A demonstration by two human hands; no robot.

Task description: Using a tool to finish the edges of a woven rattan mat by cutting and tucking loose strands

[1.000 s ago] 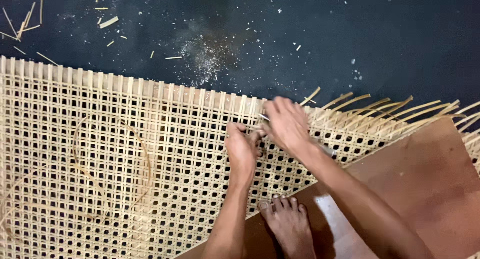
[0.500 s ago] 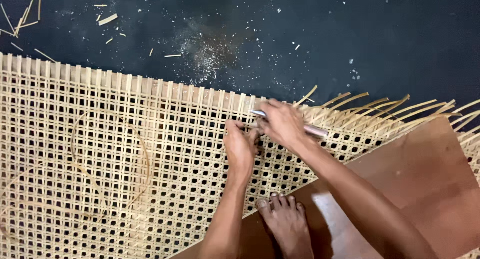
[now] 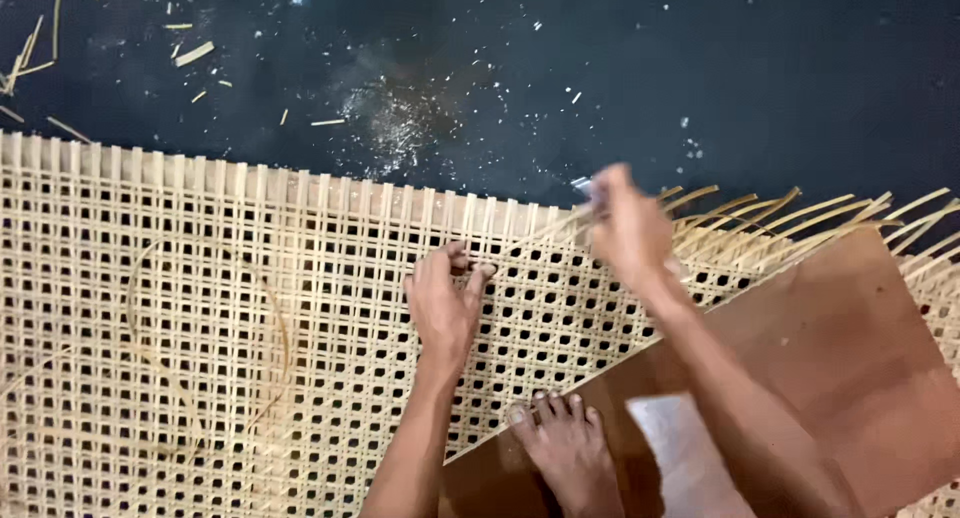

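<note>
The head camera, the only view, looks straight down on a wide sheet of woven cane webbing [image 3: 250, 328] spread flat on a dark floor [image 3: 700, 68], its open mesh running from the left edge of the picture to the right. Lying flat, it gives both hands a firm bed to work against.

The left hand [image 3: 445, 303] rests palm down on the webbing near the middle of the sheet, fingers bent and drawn together, the fingertips [image 3: 470, 268] pressing on the weave as if to pin the rows there while the other hand works. The right hand [image 3: 628, 223] is lifted just above the upper edge of the sheet and is blurred. It appears to pinch a thin cane strand [image 3: 545, 228] that runs slanting down toward the left fingertips, and something small and pale shows at its thumb tip, possibly a tool, though the blur leaves that unsure.

To the right of that hand the loose strand ends [image 3: 800, 213] fan out unwoven past the edge, so the weave is finished on the left and open on the right. A brown wooden board [image 3: 840, 348] lies over the lower right of the webbing, and a bare foot [image 3: 565, 448] stands on it, weighing the sheet down. Cane offcuts [image 3: 195, 53] and pale dust lie scattered on the floor beyond.
</note>
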